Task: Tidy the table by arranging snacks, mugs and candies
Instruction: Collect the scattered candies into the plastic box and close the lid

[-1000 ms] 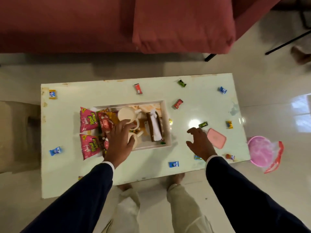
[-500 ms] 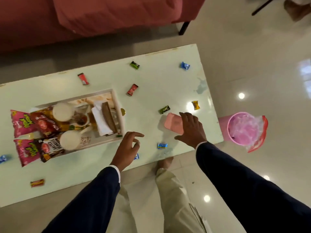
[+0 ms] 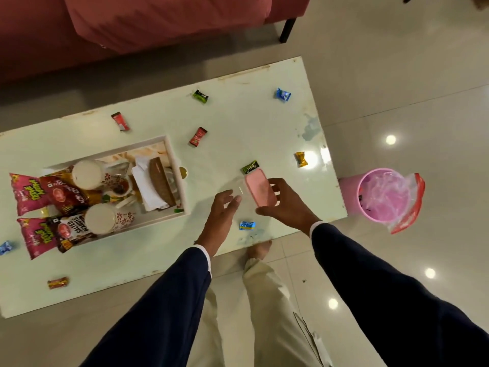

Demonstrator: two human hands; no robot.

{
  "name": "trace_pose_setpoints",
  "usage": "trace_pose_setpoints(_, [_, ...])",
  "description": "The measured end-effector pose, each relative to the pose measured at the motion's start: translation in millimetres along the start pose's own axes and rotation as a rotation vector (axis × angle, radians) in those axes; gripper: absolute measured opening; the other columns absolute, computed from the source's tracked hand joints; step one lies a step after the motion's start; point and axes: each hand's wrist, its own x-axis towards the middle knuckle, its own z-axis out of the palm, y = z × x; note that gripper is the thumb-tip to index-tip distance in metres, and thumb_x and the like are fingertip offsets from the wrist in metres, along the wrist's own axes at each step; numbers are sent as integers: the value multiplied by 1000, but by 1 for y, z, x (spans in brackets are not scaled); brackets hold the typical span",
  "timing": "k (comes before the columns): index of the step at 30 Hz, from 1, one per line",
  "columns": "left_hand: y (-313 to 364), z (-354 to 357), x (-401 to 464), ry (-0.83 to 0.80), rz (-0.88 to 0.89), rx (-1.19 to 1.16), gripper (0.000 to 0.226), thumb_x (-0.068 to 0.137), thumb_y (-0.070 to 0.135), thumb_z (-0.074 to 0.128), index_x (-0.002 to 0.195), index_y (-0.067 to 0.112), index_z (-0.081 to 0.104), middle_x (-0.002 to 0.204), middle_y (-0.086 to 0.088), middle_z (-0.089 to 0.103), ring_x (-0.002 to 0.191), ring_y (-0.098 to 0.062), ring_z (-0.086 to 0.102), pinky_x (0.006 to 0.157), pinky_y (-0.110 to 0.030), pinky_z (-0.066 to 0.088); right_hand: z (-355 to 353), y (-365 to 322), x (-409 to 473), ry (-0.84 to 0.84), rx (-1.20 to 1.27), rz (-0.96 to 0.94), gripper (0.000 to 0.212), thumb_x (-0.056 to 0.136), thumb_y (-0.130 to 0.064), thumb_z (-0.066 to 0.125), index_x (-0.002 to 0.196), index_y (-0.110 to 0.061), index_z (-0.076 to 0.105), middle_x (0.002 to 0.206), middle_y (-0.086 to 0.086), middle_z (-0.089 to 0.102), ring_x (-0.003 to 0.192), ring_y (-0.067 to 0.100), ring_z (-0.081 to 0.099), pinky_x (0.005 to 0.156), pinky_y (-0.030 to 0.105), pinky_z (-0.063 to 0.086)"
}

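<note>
Nearest, a blue candy (image 3: 247,225) lies just before the box (image 3: 260,190). The right hand (image 3: 287,205) grips the pink lid's edges; the left hand (image 3: 223,207), fingers relaxed, steadies the clear base. It looks light, rigid and slick, so hold by the sides. Beyond it lies a green candy (image 3: 250,166).

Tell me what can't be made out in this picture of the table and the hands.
Head view only:
- Clear box under the pink lid: transparent, contents unreadable.
- Right hand: holds the lid; palm side hidden.
- Left hand: touching the box or not, unclear.
- Tray floor: covered by mugs and snack packets.
- Blue candy: cut by the left edge.
- Candy wrappers: print too small.
</note>
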Motion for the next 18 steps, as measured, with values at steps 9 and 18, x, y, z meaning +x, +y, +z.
trace_pose_setpoints(9, [20,24,-18,28,56,-193,55,79,81,40,116,45,60,111,11,69,98,0,68,87,-31,53,28,-31,-73,-20,383,39,80,75,-57,77,145,-33,45,132,-11,63,110,12,69,93,34,58])
trace_pose_setpoints(18, [25,14,1,-54,-72,-339,68,93,67,35,130,17,62,102,-11,71,95,-26,64,63,-36,59,9,-5,-73,62,814,146,29,102,-19,42,111,-4,67,111,21,74,99,31,75,88,38,62])
